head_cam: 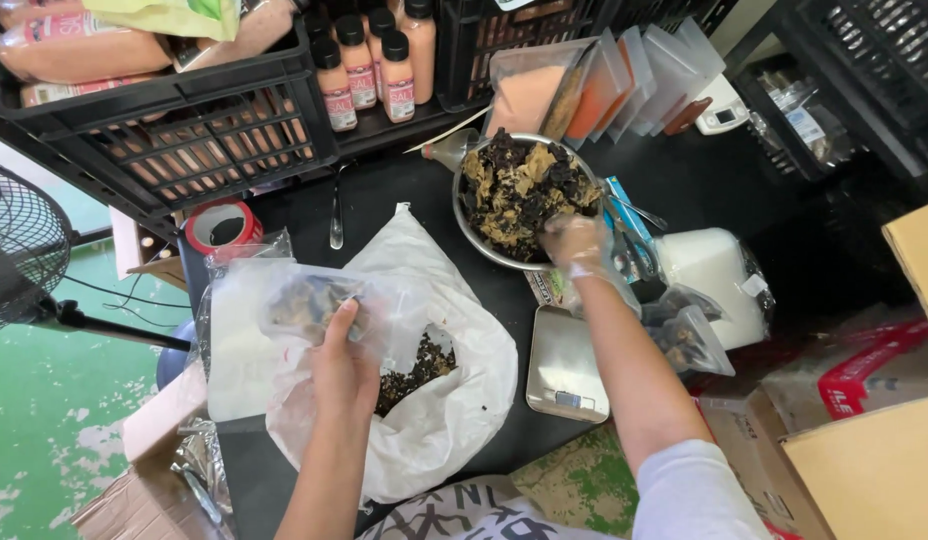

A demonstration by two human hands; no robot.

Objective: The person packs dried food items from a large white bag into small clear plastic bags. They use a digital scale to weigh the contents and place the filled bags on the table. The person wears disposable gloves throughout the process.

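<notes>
The left hand [342,365] grips a small clear bag [319,305] of dark dried pieces above the big white bag [454,400] at the desk's near edge. The gloved right hand [581,250] pinches dried mushrooms in the metal bowl [466,215] toward the far edge, beside the scale [567,365].

1. Clear pouch [309,305] w/ dark bits sat in left hand [342,372].
2. Big white bag [454,400] lay open beneath.
3. Pink-labelled bottles [369,65] stood in rear crate.
4. Clear orange-filled pouches [584,85] leaned top centre.
5. Scale's small screen [569,398] faced near edge.
</notes>
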